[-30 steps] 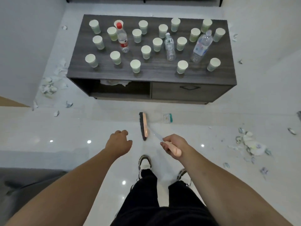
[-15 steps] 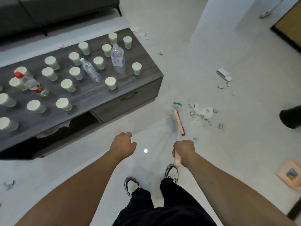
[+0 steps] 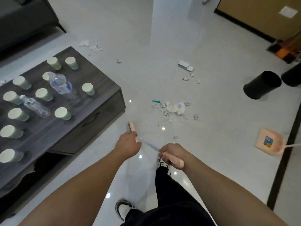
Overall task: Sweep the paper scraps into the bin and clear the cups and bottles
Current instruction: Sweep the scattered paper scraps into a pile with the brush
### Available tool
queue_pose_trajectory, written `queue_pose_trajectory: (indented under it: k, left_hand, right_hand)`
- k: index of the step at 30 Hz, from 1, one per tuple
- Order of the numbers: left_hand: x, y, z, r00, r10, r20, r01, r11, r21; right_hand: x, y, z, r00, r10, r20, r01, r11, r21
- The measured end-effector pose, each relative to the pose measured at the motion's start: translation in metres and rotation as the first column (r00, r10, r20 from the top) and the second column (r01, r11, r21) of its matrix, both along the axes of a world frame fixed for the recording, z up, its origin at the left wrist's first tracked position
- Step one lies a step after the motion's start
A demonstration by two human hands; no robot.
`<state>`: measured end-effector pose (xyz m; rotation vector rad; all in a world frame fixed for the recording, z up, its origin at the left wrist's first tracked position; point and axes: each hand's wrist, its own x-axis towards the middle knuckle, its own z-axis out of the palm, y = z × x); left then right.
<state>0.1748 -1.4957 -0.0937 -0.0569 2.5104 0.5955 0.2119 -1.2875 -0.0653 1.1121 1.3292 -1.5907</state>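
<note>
Right hand clenched on broom handle, left hand closed lower on the shaft. Paper scraps lie between broom head and black bin. Best: short low strokes, herd scraps binward.

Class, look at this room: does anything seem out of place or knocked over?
Yes. Torn paper scraps litter the floor, and one bottle lies on its side among the upright cups on the table.

Head camera looks steeply down over floor.
</note>
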Motion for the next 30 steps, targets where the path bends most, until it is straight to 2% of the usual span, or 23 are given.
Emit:
queue_pose_trajectory:
  k: [3,10,14,19,23,25,30]
  left_hand:
    - [-0.032,0.009,-0.007,0.998,0.050,0.024,-0.049,0.998,-0.051]
    - [-0.099,0.053,-0.009,0.994,0.079,0.081,-0.069,0.991,-0.114]
    - [-0.144,0.076,-0.005,0.995,0.039,0.087,-0.028,0.992,-0.126]
    - [-0.197,0.096,0.002,0.995,-0.053,0.082,0.062,0.991,-0.118]
    - [-0.242,0.105,0.005,0.986,-0.152,0.073,0.159,0.982,-0.105]
    - [-0.266,0.110,0.004,0.974,-0.215,0.079,0.221,0.971,-0.090]
    - [-0.326,0.133,-0.001,0.900,-0.428,0.079,0.433,0.900,-0.045]
  right_hand:
    - [-0.046,0.032,-0.013,0.999,0.012,0.043,-0.012,1.000,-0.012]
    - [-0.148,0.113,-0.034,0.996,0.089,0.029,-0.093,0.980,0.175]
    - [-0.187,0.119,-0.042,0.989,0.144,-0.030,-0.133,0.962,0.239]
    - [-0.208,0.110,-0.043,0.989,0.104,-0.108,-0.073,0.962,0.262]
    - [-0.219,0.115,-0.036,0.979,0.141,-0.150,-0.073,0.919,0.388]
    - [-0.229,0.124,-0.036,0.983,0.092,-0.159,-0.013,0.898,0.439]
    - [-0.239,0.135,-0.017,0.954,-0.214,-0.208,0.283,0.872,0.400]
